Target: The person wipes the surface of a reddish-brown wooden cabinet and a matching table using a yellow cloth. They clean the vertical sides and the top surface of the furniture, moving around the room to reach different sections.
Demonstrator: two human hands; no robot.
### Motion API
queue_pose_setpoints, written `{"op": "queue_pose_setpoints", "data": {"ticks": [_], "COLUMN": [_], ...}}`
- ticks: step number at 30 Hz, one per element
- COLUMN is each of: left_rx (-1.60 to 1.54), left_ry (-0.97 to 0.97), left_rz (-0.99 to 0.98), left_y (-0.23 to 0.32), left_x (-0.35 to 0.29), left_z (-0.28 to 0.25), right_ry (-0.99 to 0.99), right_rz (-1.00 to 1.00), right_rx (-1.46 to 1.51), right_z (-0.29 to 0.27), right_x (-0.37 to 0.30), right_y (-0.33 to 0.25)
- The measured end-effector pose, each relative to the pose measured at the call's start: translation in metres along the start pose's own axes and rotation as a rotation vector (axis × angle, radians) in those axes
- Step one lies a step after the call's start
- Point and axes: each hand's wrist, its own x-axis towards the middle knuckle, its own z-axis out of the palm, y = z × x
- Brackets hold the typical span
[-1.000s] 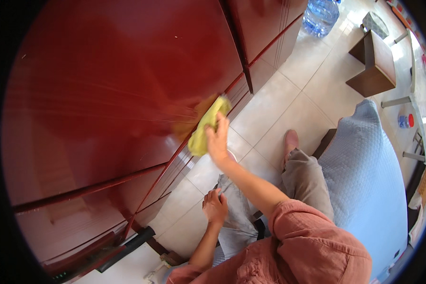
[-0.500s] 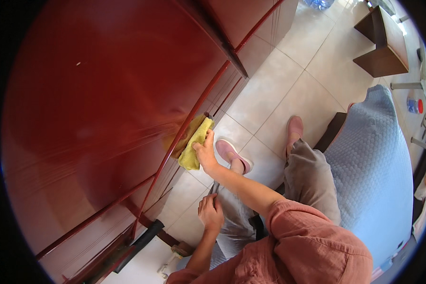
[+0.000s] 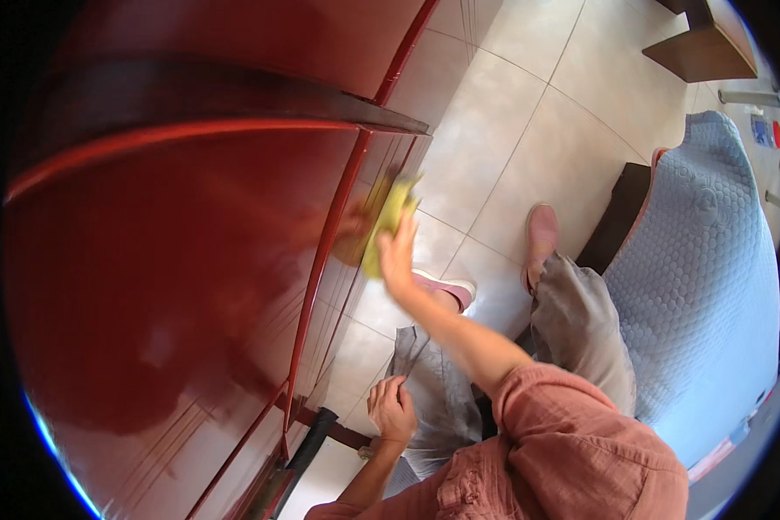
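A folded yellow cloth (image 3: 392,218) lies under my right hand (image 3: 398,256), pressed against the glossy side of a dark red cabinet (image 3: 217,251). Motion smears the cloth and the fingertips a little. The cabinet's rounded red edge strip (image 3: 328,234) runs just left of the cloth. Lower down, my left hand (image 3: 393,412) rests by my left knee with its fingers curled in. No object shows in it, though its palm is hidden.
My pink shoes (image 3: 542,234) stand on pale floor tiles (image 3: 503,165). To the right is a seat or bed with a light blue quilted cover (image 3: 693,286). A brown wooden stool (image 3: 706,52) stands at the far right, near a red-capped jar (image 3: 764,133). A black tube (image 3: 310,442) lies low beside the cabinet.
My right hand has slid the cloth farther away along the cabinet's side. The view has shifted, so the cabinet's upper ledge shows lower in the picture. My left hand stays near the knee.
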Motion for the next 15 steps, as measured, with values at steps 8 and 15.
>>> {"op": "queue_pose_setpoints", "data": {"ticks": [8,15], "left_rx": [-0.048,-0.076], "left_ry": [-0.097,-0.027], "left_rz": [0.065,0.141], "left_y": [-0.017,-0.036], "left_x": [-0.011,-0.016], "left_z": [-0.003,0.013], "right_ry": [0.012,0.100], "right_rz": [0.139,0.186], "right_rx": [0.301,0.499], "right_z": [-0.017,-0.020], "right_x": [0.076,0.144], "right_y": [-0.001,0.071]}}
